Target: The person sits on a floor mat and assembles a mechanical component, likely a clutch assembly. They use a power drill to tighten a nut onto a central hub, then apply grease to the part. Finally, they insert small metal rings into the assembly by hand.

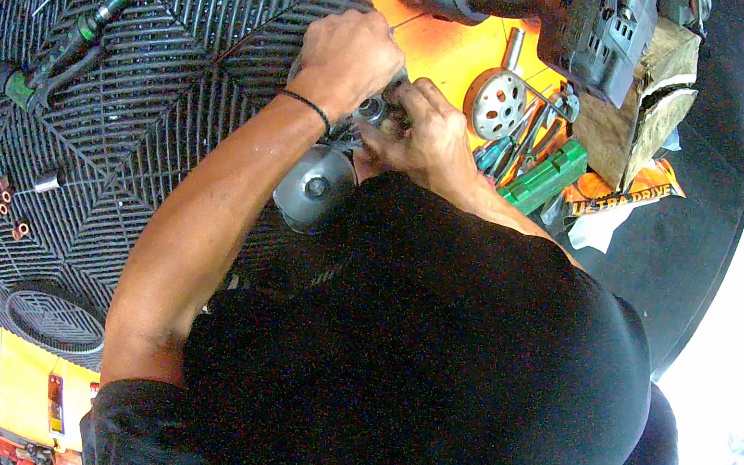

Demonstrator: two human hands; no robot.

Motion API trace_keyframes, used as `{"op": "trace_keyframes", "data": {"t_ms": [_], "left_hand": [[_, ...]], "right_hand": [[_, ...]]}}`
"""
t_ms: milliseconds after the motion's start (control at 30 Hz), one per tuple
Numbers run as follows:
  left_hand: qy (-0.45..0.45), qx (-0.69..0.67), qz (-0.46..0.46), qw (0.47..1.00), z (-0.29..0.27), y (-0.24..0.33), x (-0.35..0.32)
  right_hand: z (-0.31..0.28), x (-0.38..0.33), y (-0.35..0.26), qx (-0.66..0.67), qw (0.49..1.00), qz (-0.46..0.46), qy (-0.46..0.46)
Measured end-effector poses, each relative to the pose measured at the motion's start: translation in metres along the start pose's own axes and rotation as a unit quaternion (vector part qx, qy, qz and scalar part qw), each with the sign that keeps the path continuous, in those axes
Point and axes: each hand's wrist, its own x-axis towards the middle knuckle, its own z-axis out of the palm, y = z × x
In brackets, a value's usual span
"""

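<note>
My left hand (351, 59), with a dark cord around its wrist, is closed in a fist against a grey metal mechanical part (371, 110). My right hand (426, 134) curls its fingers at the right side of the same part. Most of the part is hidden by both hands, so its exact kind does not show. Just below the hands is a smooth, round grey metal piece (314, 186) with a small hub in its middle. Whether it is joined to the part above cannot be made out. My dark shirt covers the area beneath.
A black ribbed mat (169, 103) bears a green-and-black spray lance (81, 40), copper rings (22, 231), a metal sleeve (48, 179) and a black belt loop (57, 319). Rightward lie a cordless power tool (588, 33), perforated metal disc (496, 104), wooden block (640, 109) and green case (546, 177).
</note>
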Motion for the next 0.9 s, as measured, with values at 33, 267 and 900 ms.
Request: {"op": "trace_keyframes", "data": {"t_ms": [33, 267, 900], "left_hand": [[-0.008, 0.001, -0.002, 1.0, -0.001, 0.001, 0.0], [-0.001, 0.002, 0.014, 1.0, -0.003, 0.002, -0.003], [-0.003, -0.005, 0.011, 1.0, -0.004, 0.0, -0.003]], "right_hand": [[-0.001, 0.0, -0.001, -0.004, 1.0, -0.004, 0.001], [0.005, -0.01, 0.016, 0.031, 0.996, -0.073, 0.042], [0.009, -0.004, 0.01, 0.04, 0.996, -0.065, 0.039]]}}
